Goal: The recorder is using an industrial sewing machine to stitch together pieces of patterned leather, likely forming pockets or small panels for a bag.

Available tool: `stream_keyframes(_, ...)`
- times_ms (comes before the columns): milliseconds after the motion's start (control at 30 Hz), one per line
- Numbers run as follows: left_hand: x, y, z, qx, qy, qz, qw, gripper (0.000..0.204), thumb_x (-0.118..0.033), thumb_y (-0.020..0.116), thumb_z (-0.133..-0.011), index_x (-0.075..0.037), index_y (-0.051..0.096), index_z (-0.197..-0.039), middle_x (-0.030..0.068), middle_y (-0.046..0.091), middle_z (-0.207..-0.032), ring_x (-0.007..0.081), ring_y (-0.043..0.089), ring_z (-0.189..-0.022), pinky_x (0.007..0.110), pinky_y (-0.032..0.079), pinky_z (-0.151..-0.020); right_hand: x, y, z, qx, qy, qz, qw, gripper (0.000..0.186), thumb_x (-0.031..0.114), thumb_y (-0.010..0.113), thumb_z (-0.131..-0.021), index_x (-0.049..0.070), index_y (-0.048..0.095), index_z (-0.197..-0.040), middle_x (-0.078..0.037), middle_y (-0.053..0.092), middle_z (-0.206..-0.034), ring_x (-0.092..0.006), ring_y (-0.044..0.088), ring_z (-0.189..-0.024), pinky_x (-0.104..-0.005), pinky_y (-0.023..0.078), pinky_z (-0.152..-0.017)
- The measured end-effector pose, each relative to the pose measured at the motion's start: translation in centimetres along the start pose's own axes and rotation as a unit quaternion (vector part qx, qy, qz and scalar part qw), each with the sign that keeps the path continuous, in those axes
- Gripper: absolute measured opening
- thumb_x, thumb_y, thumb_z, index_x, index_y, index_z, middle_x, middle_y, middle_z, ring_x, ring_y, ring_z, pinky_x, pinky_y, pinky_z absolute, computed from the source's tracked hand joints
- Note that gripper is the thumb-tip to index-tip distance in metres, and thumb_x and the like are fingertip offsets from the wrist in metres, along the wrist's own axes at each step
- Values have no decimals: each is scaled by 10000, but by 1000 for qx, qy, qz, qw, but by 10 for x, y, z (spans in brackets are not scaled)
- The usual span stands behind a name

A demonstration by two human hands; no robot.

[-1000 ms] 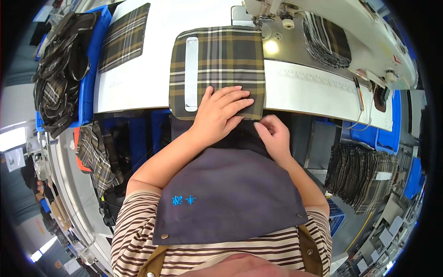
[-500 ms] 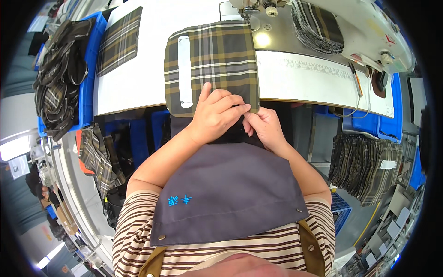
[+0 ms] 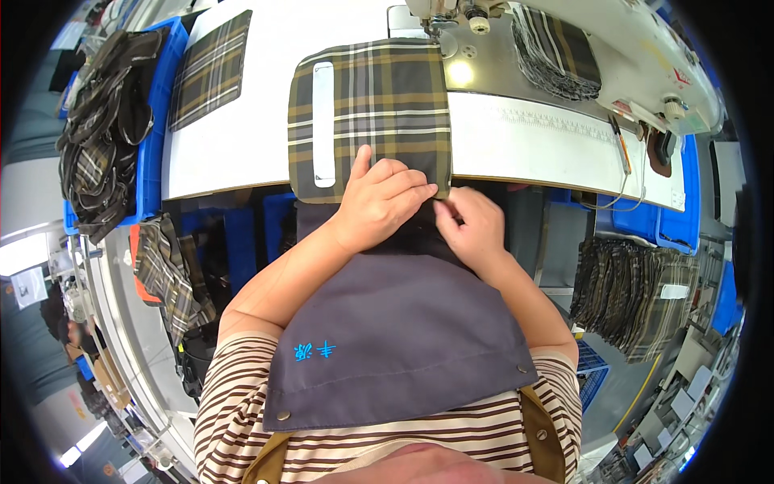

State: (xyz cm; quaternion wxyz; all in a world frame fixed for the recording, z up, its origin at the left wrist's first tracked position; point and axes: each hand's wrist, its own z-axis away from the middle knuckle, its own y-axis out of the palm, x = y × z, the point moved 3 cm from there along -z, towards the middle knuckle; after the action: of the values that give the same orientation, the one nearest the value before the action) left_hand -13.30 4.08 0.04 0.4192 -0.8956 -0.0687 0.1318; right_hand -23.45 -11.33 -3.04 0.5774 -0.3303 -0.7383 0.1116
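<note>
A plaid fabric panel [image 3: 395, 97] in brown, black and white, with rounded corners, lies on the white table and overhangs its front edge. A long white strip [image 3: 323, 121] sits on its left part. My left hand [image 3: 380, 198] lies over the panel's near edge, thumb raised, its fingers closed on the cloth by the near right corner. Just right of that corner is my right hand [image 3: 476, 226], fingers curled and thumb against them in a pinch; whatever is between them is too small to make out. The panel's far right corner lies beside the sewing machine's needle area [image 3: 439, 32].
A stack of plaid pieces [image 3: 556, 52] lies right of the needle. Another plaid piece [image 3: 211, 68] lies at left, next to a blue crate [image 3: 165, 121] of dark cloth parts. A ruler scale [image 3: 556, 117] and orange-handled tool [image 3: 622, 149] are on the right. Plaid panels [image 3: 629, 298] hang lower right.
My right hand has moved slightly right, away from the panel's corner, and its fingers have curled in. My left hand and the panel stay almost in place.
</note>
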Motion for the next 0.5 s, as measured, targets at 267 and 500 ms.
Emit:
stream_keyframes(267, 4, -3, 1, -6, 2, -4, 1000, 131, -164, 792, -795, -178, 745, -916, -84, 679, -987, 139, 593, -923, 463, 374, -986, 20, -25, -27, -28, -327, 258, 909, 131, 106, 701, -826, 74, 686, -953, -93, 672, -1006, -260, 680, -1030, -397, 547, -893)
stream_keyframes(500, 36, 2, -33, 108, -144, 158, 971, 266, -255, 740, -909, -141, 698, -1146, 30, 645, -1285, 277, 556, -1214, 470, 371, -1020, 29, -21, -37, 80, -353, 289, 886, 185, 145, 635, -803, 34, 686, -943, -103, 682, -1022, -262, 669, -1107, -399, 523, -1021)
